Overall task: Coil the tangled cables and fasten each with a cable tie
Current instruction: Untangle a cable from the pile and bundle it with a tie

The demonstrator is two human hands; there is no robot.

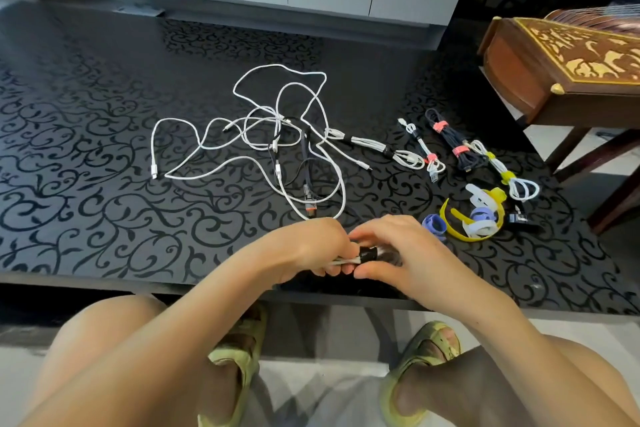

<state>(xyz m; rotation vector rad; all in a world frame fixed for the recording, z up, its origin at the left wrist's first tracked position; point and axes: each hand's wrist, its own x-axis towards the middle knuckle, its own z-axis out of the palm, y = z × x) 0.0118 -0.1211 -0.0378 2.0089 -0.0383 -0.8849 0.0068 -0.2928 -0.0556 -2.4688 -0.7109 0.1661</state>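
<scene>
Near the front edge of the black patterned table (86, 156), my left hand (311, 246) grips a folded white cable bundle (341, 261). My right hand (394, 253) is closed over a black cable tie (367, 251) wrapped around that bundle. A tangle of white and dark cables (273, 139) lies spread across the table's middle. At the right lie several tied bundles: a white one with black ties (381, 149), a white one with a pink tie (424, 149), a dark one with pink ties (453, 146), and a white one with yellow ties (502, 173).
Loose cable ties in purple, yellow and white (474, 215) lie in a heap right of my hands, with a small black object (519, 218) beside them. A carved wooden box (561, 59) stands on a stool at the right. My knees and sandalled feet are under the table edge.
</scene>
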